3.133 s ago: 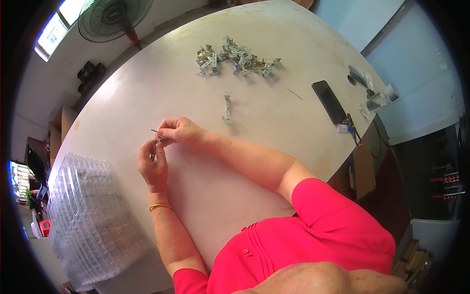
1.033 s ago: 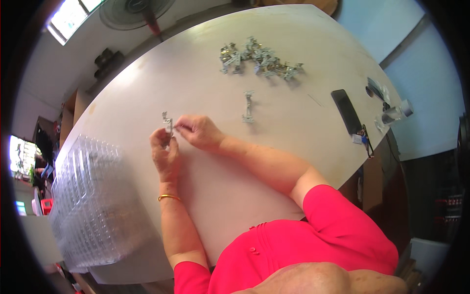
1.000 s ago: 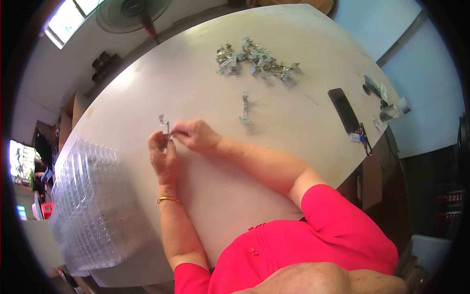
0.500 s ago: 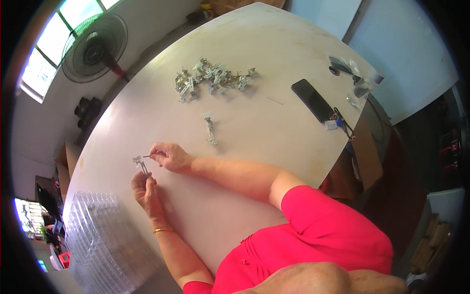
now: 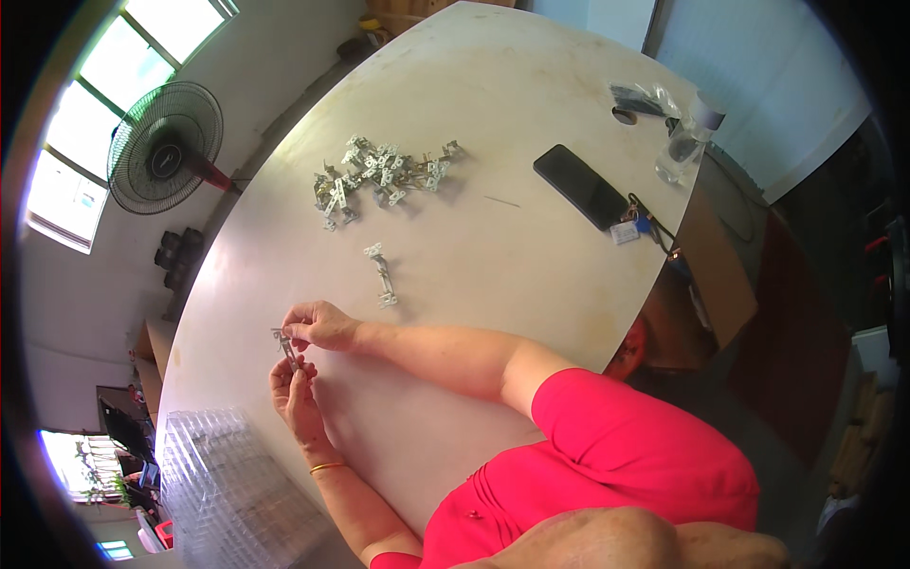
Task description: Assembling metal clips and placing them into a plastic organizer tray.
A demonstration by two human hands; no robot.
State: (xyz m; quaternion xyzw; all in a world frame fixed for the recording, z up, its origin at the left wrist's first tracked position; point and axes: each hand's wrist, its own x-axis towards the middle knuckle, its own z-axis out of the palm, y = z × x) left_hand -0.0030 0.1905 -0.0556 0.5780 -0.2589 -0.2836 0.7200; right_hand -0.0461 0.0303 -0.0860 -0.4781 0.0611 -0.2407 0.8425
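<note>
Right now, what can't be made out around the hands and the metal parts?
Head view only:
- Small metal part: pinched between left hand and right hand; fingertips cover its ends, too small to tell its shape.
- Pile of metal parts: pieces overlap, count unreadable.
- Clear plastic trays: cut off by the lower rim; contents unclear.
- Bottle: bent and small near the rim.

Pale round table (image 5: 493,275) carries it all. Heap of small metal brackets (image 5: 379,178) far side; lone bracket pair (image 5: 382,275) nearer. Black phone (image 5: 580,186), keys (image 5: 633,226), clear bottle (image 5: 684,144), dark bag (image 5: 640,97) along right rim. Clear plastic trays (image 5: 232,488) at left rim.
</note>
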